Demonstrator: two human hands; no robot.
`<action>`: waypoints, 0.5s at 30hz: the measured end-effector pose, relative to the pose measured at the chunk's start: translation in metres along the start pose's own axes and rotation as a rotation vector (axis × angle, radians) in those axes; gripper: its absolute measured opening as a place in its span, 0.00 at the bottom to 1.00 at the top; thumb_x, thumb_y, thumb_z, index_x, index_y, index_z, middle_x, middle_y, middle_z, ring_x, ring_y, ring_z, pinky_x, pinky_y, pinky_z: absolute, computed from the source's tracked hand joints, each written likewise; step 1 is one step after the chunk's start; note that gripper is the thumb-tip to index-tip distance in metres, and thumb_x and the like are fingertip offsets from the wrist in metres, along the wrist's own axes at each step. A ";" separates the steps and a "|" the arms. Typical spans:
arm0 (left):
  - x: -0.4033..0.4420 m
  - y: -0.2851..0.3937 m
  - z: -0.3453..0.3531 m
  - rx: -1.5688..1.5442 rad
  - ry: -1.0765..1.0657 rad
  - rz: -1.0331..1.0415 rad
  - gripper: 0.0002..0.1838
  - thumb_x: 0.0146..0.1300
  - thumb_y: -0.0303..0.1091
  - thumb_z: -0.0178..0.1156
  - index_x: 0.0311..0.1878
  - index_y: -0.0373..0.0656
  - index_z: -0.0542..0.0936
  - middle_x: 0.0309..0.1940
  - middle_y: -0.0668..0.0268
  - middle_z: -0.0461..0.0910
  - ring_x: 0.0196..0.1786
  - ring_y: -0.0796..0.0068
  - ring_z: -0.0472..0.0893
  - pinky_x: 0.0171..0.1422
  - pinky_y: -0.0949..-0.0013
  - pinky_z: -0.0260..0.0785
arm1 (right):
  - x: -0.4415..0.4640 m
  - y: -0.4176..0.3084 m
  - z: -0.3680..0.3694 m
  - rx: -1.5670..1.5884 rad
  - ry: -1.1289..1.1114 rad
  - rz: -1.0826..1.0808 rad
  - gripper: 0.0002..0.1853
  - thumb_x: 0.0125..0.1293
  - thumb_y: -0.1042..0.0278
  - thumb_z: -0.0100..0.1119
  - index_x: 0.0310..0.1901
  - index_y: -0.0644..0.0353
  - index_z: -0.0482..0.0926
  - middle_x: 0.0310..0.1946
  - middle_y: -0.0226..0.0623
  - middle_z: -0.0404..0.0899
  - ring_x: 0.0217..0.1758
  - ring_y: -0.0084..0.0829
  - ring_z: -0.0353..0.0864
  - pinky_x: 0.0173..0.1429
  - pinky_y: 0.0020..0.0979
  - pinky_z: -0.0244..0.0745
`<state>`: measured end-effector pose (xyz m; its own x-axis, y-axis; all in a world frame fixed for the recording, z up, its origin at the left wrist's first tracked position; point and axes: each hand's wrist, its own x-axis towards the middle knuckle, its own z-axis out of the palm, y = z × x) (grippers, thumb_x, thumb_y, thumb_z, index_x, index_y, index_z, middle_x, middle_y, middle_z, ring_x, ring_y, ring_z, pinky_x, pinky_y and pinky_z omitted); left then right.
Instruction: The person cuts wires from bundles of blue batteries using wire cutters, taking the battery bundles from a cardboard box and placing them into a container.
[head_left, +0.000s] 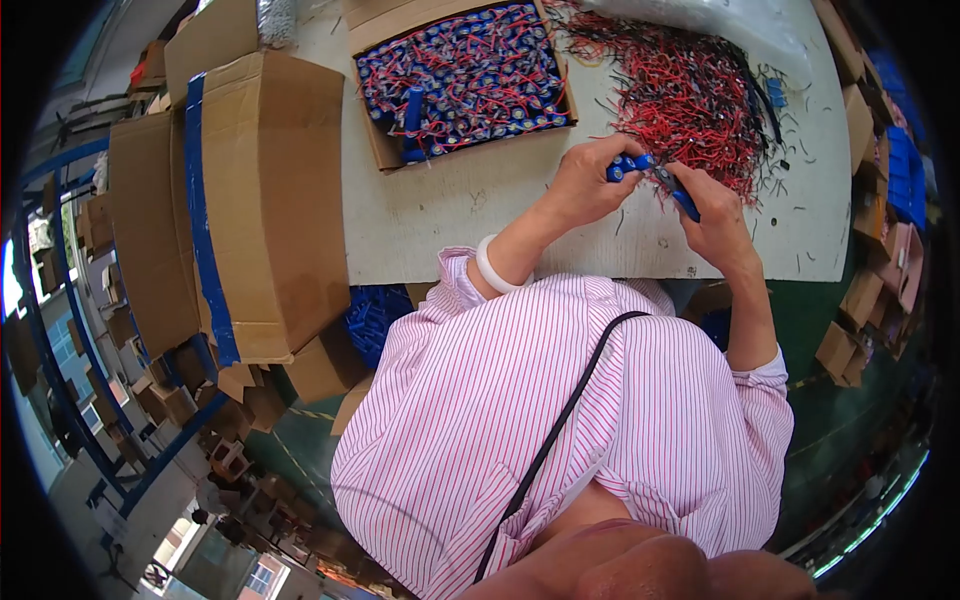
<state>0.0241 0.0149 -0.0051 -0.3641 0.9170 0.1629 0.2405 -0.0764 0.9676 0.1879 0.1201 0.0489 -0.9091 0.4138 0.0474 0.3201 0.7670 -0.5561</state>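
Pinched in the left hand (590, 184) right of upper centre were blue cylindrical cells (620, 170); the right hand (717, 213) gripped blue-handled metal cutters (684, 202) over a white table (450, 225) (strewn with wire scraps). Brown cardboard boxes (265, 200) crowded the left.

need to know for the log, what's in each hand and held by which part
Left hand: small blue cells, gripped near their ends by the fingers. Right hand: cutters, by the blue handles.
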 end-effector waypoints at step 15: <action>-0.099 0.043 -0.077 -0.978 0.056 -0.454 0.10 0.53 0.27 0.56 0.39 0.39 0.69 0.34 0.54 0.77 0.33 0.69 0.79 0.21 0.79 0.62 | 0.013 -0.013 0.009 0.163 -0.183 -0.098 0.26 0.46 0.84 0.57 0.52 0.61 0.70 0.37 0.46 0.75 0.38 0.45 0.76 0.43 0.36 0.70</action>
<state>0.0018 -0.1096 0.0354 -0.2845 0.9212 -0.2655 -0.7411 -0.0356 0.6705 0.1693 0.1113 0.0491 -0.9715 0.2343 -0.0351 0.1943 0.7034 -0.6837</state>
